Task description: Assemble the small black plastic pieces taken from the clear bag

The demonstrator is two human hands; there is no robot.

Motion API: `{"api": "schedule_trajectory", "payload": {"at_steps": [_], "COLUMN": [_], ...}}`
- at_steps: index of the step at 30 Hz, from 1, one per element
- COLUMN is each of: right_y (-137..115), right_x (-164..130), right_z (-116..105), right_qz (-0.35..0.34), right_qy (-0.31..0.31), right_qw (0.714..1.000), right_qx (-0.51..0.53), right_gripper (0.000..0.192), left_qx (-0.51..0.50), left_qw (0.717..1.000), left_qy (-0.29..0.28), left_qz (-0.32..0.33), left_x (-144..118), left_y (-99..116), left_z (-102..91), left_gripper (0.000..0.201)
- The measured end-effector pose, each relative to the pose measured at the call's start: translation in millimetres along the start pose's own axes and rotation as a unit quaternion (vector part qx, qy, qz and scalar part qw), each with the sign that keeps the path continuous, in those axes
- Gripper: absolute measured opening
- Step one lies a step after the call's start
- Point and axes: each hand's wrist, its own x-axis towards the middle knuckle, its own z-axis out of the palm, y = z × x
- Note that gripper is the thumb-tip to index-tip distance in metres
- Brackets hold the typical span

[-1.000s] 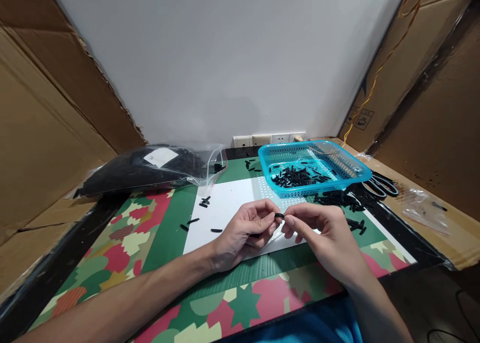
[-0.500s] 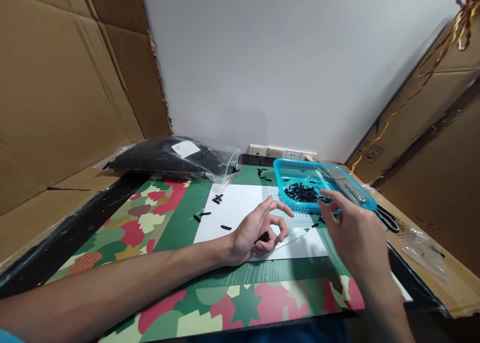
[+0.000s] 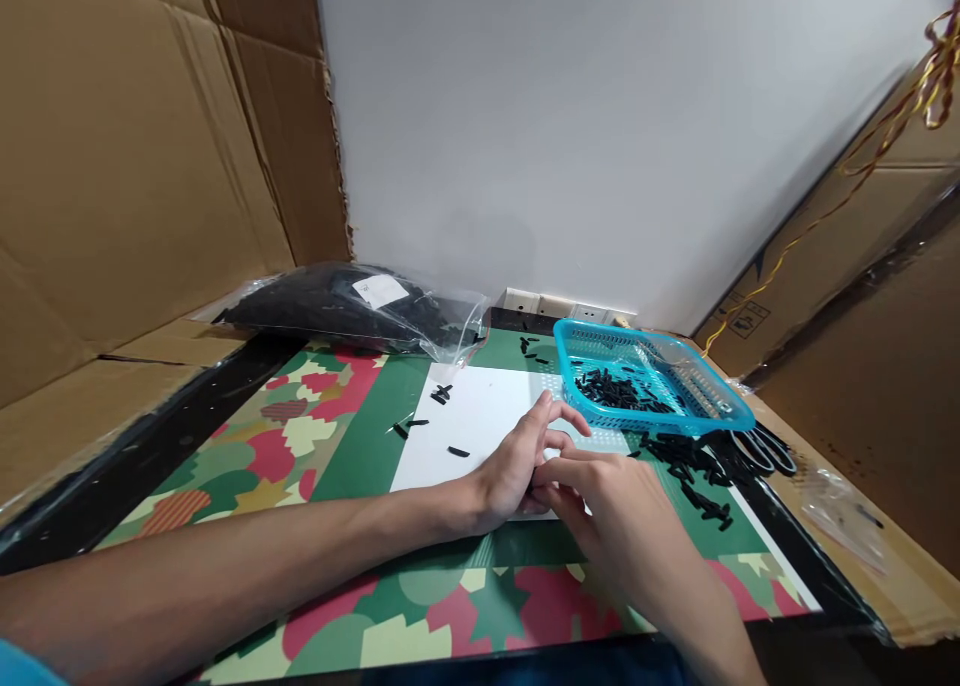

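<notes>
My left hand (image 3: 514,466) rests palm up on the white sheet (image 3: 476,411), its fingers curled; the small black pieces in it are now hidden. Against that palm, the fingertips of my right hand (image 3: 619,501) are pinched together, and what they hold cannot be seen. Several short black strips lie on the mat, among them a loose strip (image 3: 458,452) left of my left hand and a larger heap (image 3: 694,466) beyond my right hand. Behind the hands stands a blue plastic basket (image 3: 652,426) with many black strips (image 3: 619,388) inside.
A clear bag full of black material (image 3: 322,311) lies at the back left. Cardboard walls (image 3: 150,146) flank the patterned mat (image 3: 262,456). Wall sockets (image 3: 551,306) sit behind the basket. Black-handled scissors (image 3: 765,454) and a small clear bag (image 3: 844,521) lie at the right.
My right hand has moved left from beside the basket to my left palm, covering the black pieces there. The heap at the right has come into view.
</notes>
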Motion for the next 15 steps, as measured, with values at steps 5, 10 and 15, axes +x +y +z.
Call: {"api": "schedule_trajectory", "payload": {"at_steps": [5, 10, 15], "right_y": [-13.3, -15.1, 9.8], "right_x": [8.5, 8.6, -7.7], "right_z": [6.1, 10.1, -1.0], "right_qz": [0.021, 0.016, 0.067], "right_qy": [-0.036, -0.025, 0.030], "right_qw": [0.991, 0.988, 0.995], "right_qx": [-0.126, -0.152, 0.068], "right_gripper": [0.019, 0.014, 0.013], "left_qx": [0.017, 0.017, 0.070], "left_qw": [0.999, 0.999, 0.997], "left_qy": [0.031, 0.042, 0.031], "left_qz": [-0.020, -0.010, 0.033], "left_x": [-2.2, -0.5, -2.6], "left_y": [0.0, -0.4, 5.4], "left_z": [-0.5, -1.8, 3.3], "left_gripper": [0.072, 0.074, 0.055]}}
